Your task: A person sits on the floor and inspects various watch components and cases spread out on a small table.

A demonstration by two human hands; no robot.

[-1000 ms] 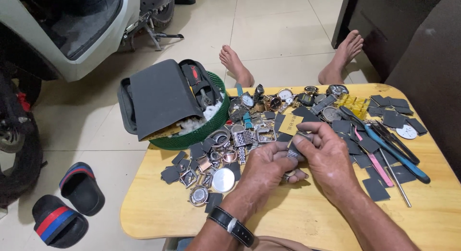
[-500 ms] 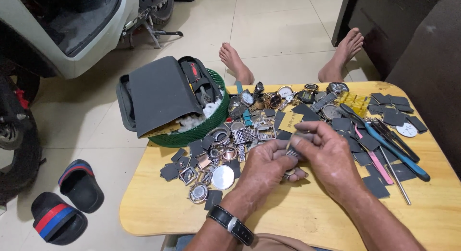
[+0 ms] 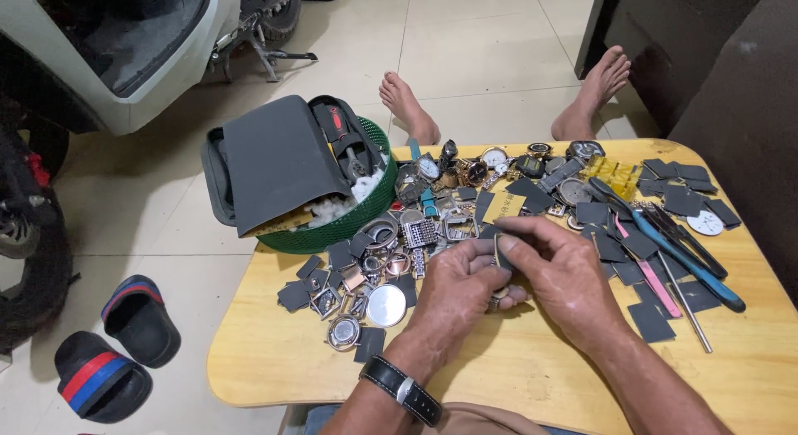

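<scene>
I judged the likeliest slip was the small metal watch part escaping my pinch and vanishing among the dark square pads and loose watch cases crowding the pale wooden bench. My left hand cupped beneath it, fingers curled nearly closed; my right hand pinched the part between thumb and forefinger, just above the bench's middle.

Home watch-repair spot: low wooden table strewn with watch parts, tiled floor.
</scene>
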